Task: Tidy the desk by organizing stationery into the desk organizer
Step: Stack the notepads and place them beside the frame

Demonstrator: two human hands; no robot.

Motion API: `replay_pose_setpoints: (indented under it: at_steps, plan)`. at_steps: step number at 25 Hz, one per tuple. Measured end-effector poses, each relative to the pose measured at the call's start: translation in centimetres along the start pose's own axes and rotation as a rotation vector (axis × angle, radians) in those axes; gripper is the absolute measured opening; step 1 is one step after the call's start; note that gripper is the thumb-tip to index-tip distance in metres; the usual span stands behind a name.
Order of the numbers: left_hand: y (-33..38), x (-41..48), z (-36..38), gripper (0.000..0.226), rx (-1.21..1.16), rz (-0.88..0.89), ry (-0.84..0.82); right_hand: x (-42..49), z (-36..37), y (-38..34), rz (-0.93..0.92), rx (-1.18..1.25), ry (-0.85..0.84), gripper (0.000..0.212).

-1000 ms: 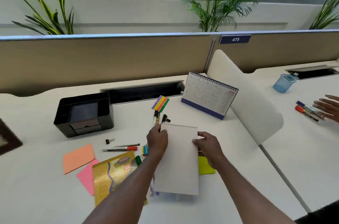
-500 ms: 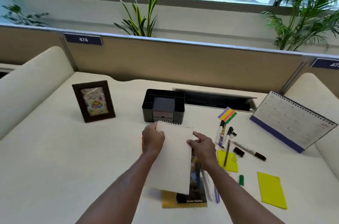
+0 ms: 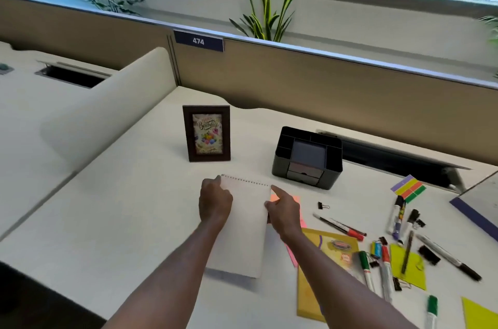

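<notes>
A white spiral notepad (image 3: pixel 244 226) is held above the worktop (image 3: pixel 113 221) by both hands. The left hand (image 3: pixel 214 200) is clamped on the pad's left edge near the spiral; its fingertips are hidden under the pad. The right hand (image 3: pixel 283 210) is closed on the right edge, thumb on top, index finger stretched toward the top corner, other fingers hidden behind the pad. The pad's near edge is partly covered by the left forearm.

An orange note (image 3: pixel 288 198) and a pink note (image 3: pixel 292 256) are mostly hidden behind the right hand and arm. A yellow booklet (image 3: pixel 312 291) lies just right of the pad, its left part covered by the right forearm; its print is blurred. Markers and pens (image 3: pixel 377 266) are scattered right of it, some over a yellow note (image 3: pixel 412 272). A binder clip (image 3: pixel 322 205) lies apart from them, nearer the organizer. Colour flags (image 3: pixel 408 188) lie further right.

The black organizer (image 3: pixel 307 157) stands beyond the pad, apart from it; contents of its compartments cannot be made out. A picture frame (image 3: pixel 207 133) stands upright left of it. A calendar (image 3: pixel 477 207) is cut off at the right edge. A second yellow note (image 3: pixel 479 315) is cut off at the bottom right corner.
</notes>
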State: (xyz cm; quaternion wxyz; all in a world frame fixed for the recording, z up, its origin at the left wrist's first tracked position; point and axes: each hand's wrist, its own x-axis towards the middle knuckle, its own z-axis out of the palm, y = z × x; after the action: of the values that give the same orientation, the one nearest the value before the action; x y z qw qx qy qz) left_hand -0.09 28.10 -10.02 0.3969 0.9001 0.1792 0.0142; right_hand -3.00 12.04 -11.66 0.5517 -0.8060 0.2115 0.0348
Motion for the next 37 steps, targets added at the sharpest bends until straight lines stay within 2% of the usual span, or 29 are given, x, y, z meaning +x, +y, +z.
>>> replay_pose_setpoints:
  at_steps: [5,9,13,15,22,29,33,37]
  plan:
    - [-1.6,2.3,-0.7,0.057,0.051,0.002,0.003,1.6,3.3,-1.4,0.021,-0.036,-0.015,0.052]
    - [-2.7,4.1,-0.7,0.059,0.060,0.004,-0.014,2.9,5.3,-1.7,0.001,-0.152,-0.034,0.048]
    - [-3.5,5.0,0.1,0.061,0.067,0.048,-0.076,3.2,6.6,-1.6,-0.024,-0.342,-0.022,0.021]
    - [-3.8,5.2,0.5,0.061,0.066,0.072,-0.102,3.3,6.9,-1.6,-0.041,-0.442,-0.018,0.015]
    - [-3.7,4.4,1.7,0.062,0.104,0.104,-0.182,3.0,7.2,-1.8,-0.138,-0.628,-0.059,0.037]
    - [-0.5,1.0,4.1,0.053,0.058,0.182,-0.199,1.4,2.9,-0.4,-0.315,-0.685,0.181,0.047]
    - [2.2,-3.5,7.0,0.050,0.056,0.250,-0.233,0.4,-2.6,2.2,-0.277,-0.693,0.240,0.047]
    - [3.6,-8.3,9.8,0.049,0.045,0.254,-0.285,-0.8,-8.1,5.2,-0.199,-0.711,0.226,0.049]
